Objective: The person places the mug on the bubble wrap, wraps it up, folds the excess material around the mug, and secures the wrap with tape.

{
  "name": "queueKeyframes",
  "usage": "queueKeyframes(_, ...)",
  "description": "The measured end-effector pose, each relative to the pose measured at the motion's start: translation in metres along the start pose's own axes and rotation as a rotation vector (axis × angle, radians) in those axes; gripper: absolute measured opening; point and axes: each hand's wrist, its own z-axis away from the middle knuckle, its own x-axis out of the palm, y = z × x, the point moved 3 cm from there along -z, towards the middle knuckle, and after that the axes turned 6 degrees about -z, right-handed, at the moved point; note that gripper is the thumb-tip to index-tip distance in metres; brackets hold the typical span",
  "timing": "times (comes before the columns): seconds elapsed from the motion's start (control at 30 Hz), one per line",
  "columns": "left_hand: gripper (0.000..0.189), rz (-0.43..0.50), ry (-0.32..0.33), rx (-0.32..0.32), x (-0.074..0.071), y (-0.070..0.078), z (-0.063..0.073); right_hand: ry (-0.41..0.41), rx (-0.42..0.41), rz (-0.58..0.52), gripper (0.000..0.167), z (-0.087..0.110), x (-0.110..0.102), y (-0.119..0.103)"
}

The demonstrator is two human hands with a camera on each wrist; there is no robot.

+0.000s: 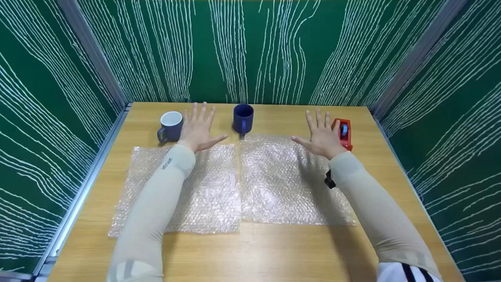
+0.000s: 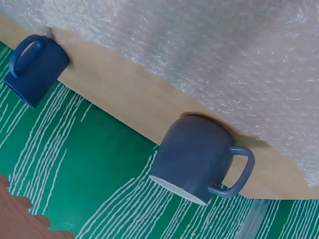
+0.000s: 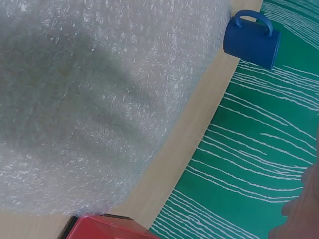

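My left hand (image 1: pixel 198 131) is held up with fingers spread, beside a grey-blue mug (image 1: pixel 170 127) with a white inside. My right hand (image 1: pixel 322 137) is spread as well, partly in front of a red tape dispenser (image 1: pixel 345 133) with a blue roll in it. Neither hand holds anything. A dark blue mug (image 1: pixel 243 118) stands upright between them at the back. Two sheets of bubble wrap lie side by side: the left sheet (image 1: pixel 211 196) partly under my left arm, the right sheet (image 1: pixel 274 184) in my right arm's shadow. In the left wrist view both mugs show, the grey-blue mug (image 2: pixel 194 159) nearer.
The wooden table (image 1: pixel 274 250) bears all these things. Green panels (image 1: pixel 328 51) with white wavy lines stand behind and on both sides, joined by grey metal posts (image 1: pixel 92 51). A small black object (image 1: pixel 329 180) sits at my right wrist.
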Motion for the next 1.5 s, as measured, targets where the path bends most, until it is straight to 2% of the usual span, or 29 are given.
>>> queueKeyframes(0.23,0.11,0.042,0.001,0.009,0.005,0.007,0.004,0.006,-0.004,-0.015,0.11,0.007,0.004,0.007)
queueKeyframes(0.5,0.111,0.053,-0.03,0.013,0.014,0.014,0.01,-0.002,0.0,-0.019,0.111,0.011,0.015,0.015)
queueKeyframes(0.87,0.112,0.061,-0.022,0.015,0.028,0.021,0.011,-0.013,0.004,-0.042,0.108,0.021,0.023,0.018)
queueKeyframes(1.13,0.111,0.07,-0.057,0.016,0.036,0.025,0.014,-0.024,0.016,-0.029,0.111,0.023,0.034,0.024)
queueKeyframes(1.5,0.111,0.075,-0.06,0.029,0.051,0.035,0.016,-0.03,0.037,-0.047,0.11,0.027,0.047,0.031)
